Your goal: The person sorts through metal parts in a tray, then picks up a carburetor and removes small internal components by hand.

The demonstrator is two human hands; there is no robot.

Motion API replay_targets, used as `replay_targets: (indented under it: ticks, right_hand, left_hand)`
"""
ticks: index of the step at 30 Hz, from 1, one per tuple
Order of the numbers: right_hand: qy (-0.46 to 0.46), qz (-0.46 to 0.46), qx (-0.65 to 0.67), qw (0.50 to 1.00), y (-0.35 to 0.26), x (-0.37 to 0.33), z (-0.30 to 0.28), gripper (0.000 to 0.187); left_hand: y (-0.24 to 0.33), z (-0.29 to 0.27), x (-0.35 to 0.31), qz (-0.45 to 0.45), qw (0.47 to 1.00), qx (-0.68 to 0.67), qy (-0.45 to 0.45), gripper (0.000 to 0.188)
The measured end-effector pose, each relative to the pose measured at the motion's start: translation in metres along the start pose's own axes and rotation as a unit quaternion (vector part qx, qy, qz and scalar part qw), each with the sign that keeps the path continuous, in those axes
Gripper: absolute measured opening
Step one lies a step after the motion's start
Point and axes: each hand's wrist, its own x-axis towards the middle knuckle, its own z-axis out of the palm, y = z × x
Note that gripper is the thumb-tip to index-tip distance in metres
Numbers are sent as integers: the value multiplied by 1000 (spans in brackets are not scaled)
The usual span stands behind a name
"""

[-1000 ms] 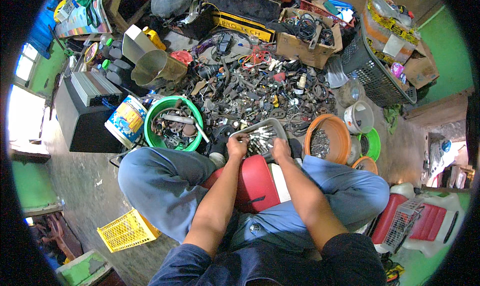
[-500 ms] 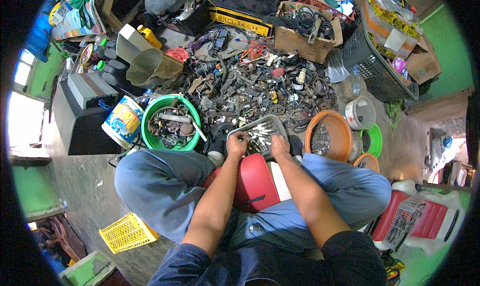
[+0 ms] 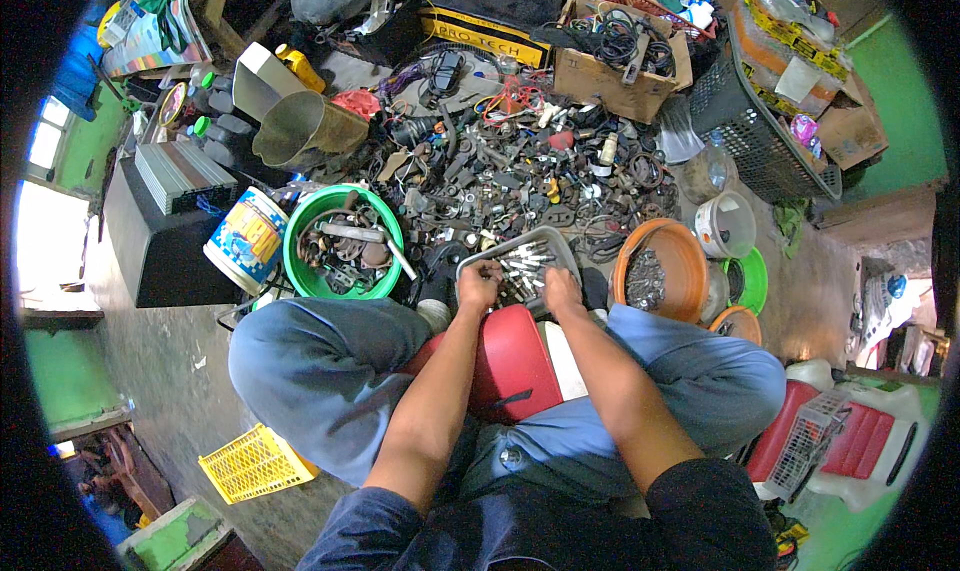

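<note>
A grey plastic tray (image 3: 545,233) sits in front of my crossed legs, holding several slim white-and-metal pieces that look like spark plugs (image 3: 522,267). My left hand (image 3: 479,286) is at the tray's left side, its fingers curled over the contents. At the right side, my right hand (image 3: 562,290) is closed too, with its fingertips bent inward at the wall. Whatever either hand holds is hidden by the fingers. Between my forearms and just below the tray lies a red padded piece with a white side (image 3: 515,363).
Loose metal parts (image 3: 500,176) spread across the floor beyond the tray. A green basin (image 3: 300,266) of parts stands left, an orange basin (image 3: 685,271) right. Farther off are a cardboard box (image 3: 610,81) of cables and a dark basket (image 3: 760,141). A yellow crate (image 3: 255,466) lies at lower left.
The whole view has shifted slightly. Both hands stay at the tray's two sides, with only small finger movement, if any.
</note>
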Motion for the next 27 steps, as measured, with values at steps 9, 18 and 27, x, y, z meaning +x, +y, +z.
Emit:
replay_targets:
  ticks: [9, 18, 27]
  right_hand:
    - [-11, -19, 8, 1000, -8, -3, -6, 24]
    - [-18, -34, 46, 998, -4, -2, -3, 25]
    - [100, -4, 243, 965, 2, 8, -3, 19]
  left_hand:
    - [8, -8, -8, -43, 999, 8, -9, 19]
    - [1, -2, 0, -29, 999, -38, -11, 16]
    - [7, -2, -1, -13, 1000, 8, -24, 16]
